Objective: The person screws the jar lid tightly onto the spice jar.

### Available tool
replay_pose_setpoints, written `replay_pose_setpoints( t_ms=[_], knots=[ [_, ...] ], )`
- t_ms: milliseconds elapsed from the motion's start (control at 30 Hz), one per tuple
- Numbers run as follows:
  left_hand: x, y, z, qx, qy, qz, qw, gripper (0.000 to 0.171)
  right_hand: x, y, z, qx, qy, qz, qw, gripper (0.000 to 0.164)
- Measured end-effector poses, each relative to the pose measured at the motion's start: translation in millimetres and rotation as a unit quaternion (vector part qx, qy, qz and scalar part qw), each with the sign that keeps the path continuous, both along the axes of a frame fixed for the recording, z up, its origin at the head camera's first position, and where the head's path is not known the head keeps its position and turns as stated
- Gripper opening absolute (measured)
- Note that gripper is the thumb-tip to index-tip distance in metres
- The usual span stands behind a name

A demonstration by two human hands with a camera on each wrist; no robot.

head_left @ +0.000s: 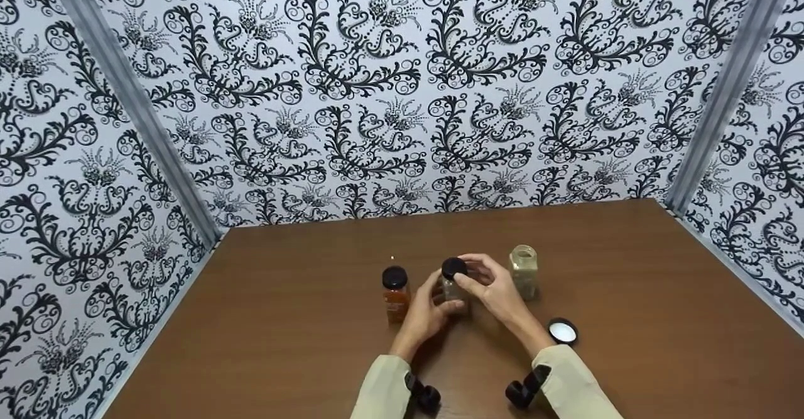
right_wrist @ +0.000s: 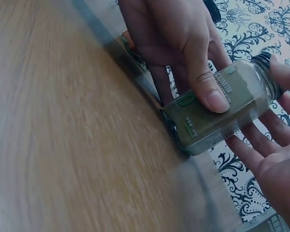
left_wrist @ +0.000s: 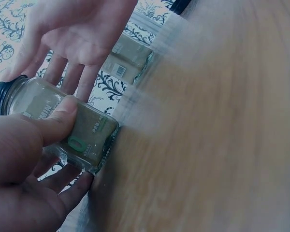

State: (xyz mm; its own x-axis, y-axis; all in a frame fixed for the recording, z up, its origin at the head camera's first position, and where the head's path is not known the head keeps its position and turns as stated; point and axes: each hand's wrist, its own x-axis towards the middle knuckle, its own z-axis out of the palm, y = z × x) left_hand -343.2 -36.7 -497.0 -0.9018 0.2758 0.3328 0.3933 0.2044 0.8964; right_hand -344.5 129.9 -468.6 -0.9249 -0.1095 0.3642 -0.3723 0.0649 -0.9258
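A glass spice jar (right_wrist: 217, 106) labelled cumin, with brownish-green powder in it, stands on the table between both hands. Its black lid (head_left: 453, 267) is on. My left hand (head_left: 428, 315) grips the jar's body, the thumb pressed across the label in both wrist views. From the other side my right hand (head_left: 499, 293) pinches the lid between thumb and fingers, with its other fingers stretched along the jar, as the left wrist view shows. Part of the jar's body (left_wrist: 89, 130) is hidden behind the hands.
Left of the hands stands a jar of orange-red spice (head_left: 396, 303) with a black lid. On the right is a lidless jar (head_left: 524, 274) of pale greenish contents, and a loose black lid (head_left: 563, 331) lies white inside up. Patterned walls (head_left: 389, 124) border the brown table (head_left: 264, 318).
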Motion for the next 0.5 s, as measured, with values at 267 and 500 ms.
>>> replay_pose_setpoints(
  t_ms=[267,500],
  knots=[
    [-0.4,1.0,1.7,-0.004,0.008,0.003,1.0,0.062,0.8,3.3,3.1,0.007,0.004,0.012,1.0,0.046],
    [1.5,0.1,0.0,0.002,0.012,0.002,0.9999,0.061,0.4,1.9,-0.4,0.011,0.018,0.002,1.0,0.038]
  ],
)
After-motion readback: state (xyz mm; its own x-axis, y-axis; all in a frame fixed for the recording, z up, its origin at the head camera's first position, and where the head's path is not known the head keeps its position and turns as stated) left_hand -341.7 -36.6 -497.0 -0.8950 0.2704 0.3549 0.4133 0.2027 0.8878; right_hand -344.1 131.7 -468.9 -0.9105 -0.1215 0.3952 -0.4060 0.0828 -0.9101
